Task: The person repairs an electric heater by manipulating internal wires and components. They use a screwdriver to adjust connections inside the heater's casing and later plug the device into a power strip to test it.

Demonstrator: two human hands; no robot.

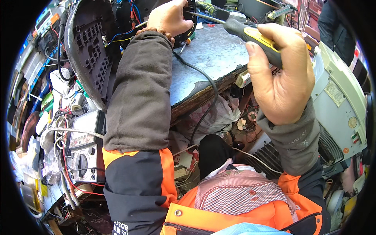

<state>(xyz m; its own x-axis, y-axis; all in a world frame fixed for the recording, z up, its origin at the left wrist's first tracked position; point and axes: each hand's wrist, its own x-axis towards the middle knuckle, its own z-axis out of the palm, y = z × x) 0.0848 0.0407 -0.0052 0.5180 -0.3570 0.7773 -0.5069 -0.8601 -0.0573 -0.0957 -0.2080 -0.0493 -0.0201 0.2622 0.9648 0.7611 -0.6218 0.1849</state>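
My left hand, with a beaded bracelet, has curled fingers at the top centre against black plastic; what they hold is hidden. My right hand grips a yellow-and-black screwdriver, whose shaft points left to beside my left hand. A black plastic housing with square cut-outs stands tilted at the left, with coloured wires inside at the top. A black cable runs down over the worn metal-topped bench.
An analog multimeter with leads sits at the left beside piled tools and cables. A pale appliance casing stands at the right. A person in dark clothing is at the top right. A plastic bag and scattered parts lie below the bench.
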